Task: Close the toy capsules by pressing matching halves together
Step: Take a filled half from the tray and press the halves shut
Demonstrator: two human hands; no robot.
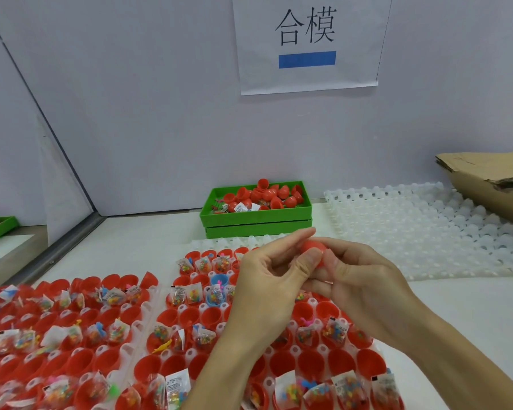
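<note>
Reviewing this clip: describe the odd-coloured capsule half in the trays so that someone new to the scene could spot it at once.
Start at the green bin against the back wall and come toward the camera to the white tray of red cups just under the left hand. Near that tray's far end sits the blue capsule half, the only blue cup visible among red ones.

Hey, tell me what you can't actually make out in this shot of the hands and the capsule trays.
Head view only:
- Red plastic capsule: the left hand and right hand wrap it, hiding its seam, so whether it is closed is unclear.
- Small print on the clear toy packets: too small.
- Near-left white tray of red halves: blurred and cut off by the frame edge.
- Brown cardboard box: cut off at the right edge.
- Bottom of the green plastic bin: hidden under piled red halves.
</note>
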